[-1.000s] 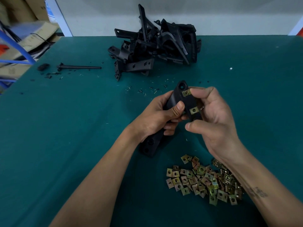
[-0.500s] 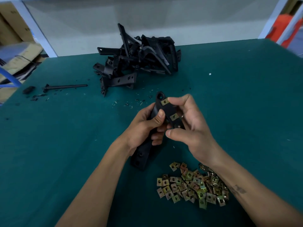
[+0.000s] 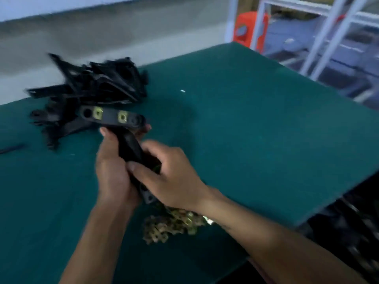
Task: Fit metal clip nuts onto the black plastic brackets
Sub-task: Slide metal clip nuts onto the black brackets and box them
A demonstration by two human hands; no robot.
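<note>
A black plastic bracket (image 3: 111, 117) is lifted above the green table (image 3: 256, 130), its top arm turned level with two brass clip nuts fitted on it. My left hand (image 3: 112, 173) grips the bracket's stem from the left. My right hand (image 3: 170, 177) grips the lower stem from the right. A heap of loose brass clip nuts (image 3: 174, 226) lies on the table below my wrists, partly hidden by my right forearm. The picture is blurred by motion.
A pile of black brackets (image 3: 96, 85) sits at the back left of the table. A thin black rod (image 3: 11, 148) lies at the left edge. The table's right edge drops to dark parts (image 3: 348, 232) below; white frames and an orange object (image 3: 249, 29) stand beyond.
The view has swung to the right. Both hands have turned the bracket so its clip-nut arm lies level, and my right hand has slid down from the arm to the lower stem.
</note>
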